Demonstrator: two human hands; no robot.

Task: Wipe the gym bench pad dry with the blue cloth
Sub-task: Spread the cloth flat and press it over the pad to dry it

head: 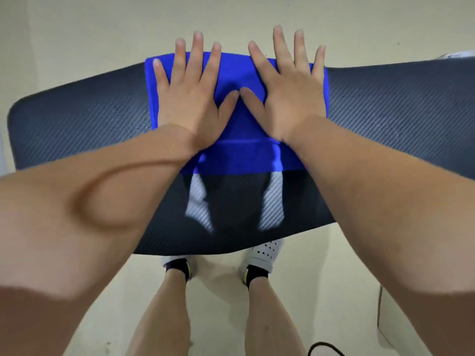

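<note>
Both the left hand (190, 98) and right hand (288, 98) press flat, fingers spread, on the blue cloth (239, 155), which lies across the middle of the bench pad (398, 119). The wiping seems midway; I cannot tell whether the pad's two ends are dry yet.

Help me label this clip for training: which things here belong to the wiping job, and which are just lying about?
Job: blue cloth, bench pad, left hand and right hand pressing flat on the cloth.
Lying about: black cable on the floor, white object at the far right edge.
</note>
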